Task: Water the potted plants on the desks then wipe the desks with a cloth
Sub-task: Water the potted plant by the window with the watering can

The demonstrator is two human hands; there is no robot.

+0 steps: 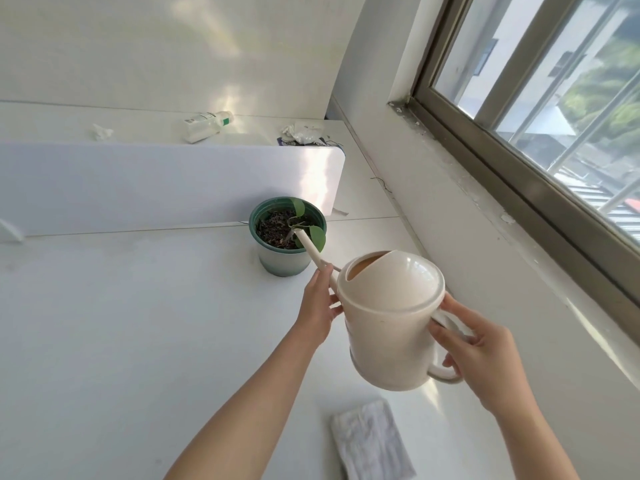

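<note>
- The white desk [121,323] lies bare left of the green pot [285,261], open to a reach.
- A white divider panel [156,181] stands just behind the pot, blocking the far side.
- The wall under the window [467,237] closes the right.
- A folded cloth [372,441] lies near the front edge.
- The watering can [391,320], held in the air, fills the space between pot and cloth.

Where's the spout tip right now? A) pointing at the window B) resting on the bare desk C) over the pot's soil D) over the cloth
C: the spout of the can ends over the soil in the pot; the left hand steadies the spout and the right hand holds the handle.
</note>
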